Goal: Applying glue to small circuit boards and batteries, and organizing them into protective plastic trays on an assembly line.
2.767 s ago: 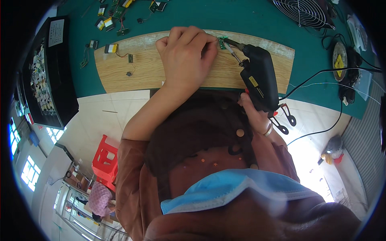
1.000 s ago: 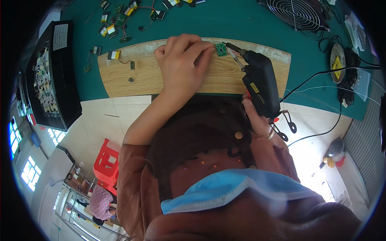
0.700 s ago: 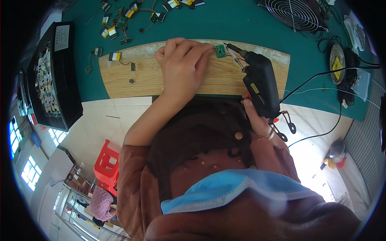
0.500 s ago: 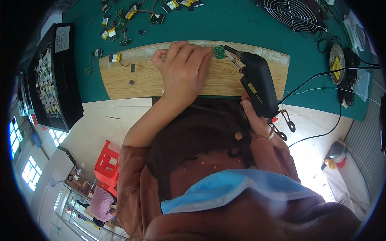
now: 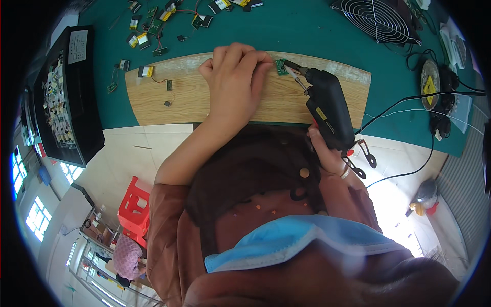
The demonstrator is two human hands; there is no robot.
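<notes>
The small green circuit board [image 5: 281, 67] is near the far edge of the wood-grained panel [image 5: 189, 102], which probably shields the desk [image 5: 307, 33] beneath. At its nine o'clock, the left hand [image 5: 232, 82] is bent with thumb and forefinger together just beside the board, perhaps to steady it; whether they pinch the board, a wire or nothing, I cannot tell. From four o'clock, the right hand [image 5: 326, 147] grasps the black soldering gun [image 5: 330, 105] from below, seemingly so its slim tips point up at the board. The gun's body hides most of those fingers, and whether the tips touch the board is too small to make out.

Farther out at nine o'clock, a wired battery [image 5: 146, 71] lies apart on the panel, likely leaving working room. At ten o'clock, loose batteries and boards [image 5: 166, 14] overlap, some cut off above. At two o'clock, a fan [image 5: 376, 20] is partly cropped.
</notes>
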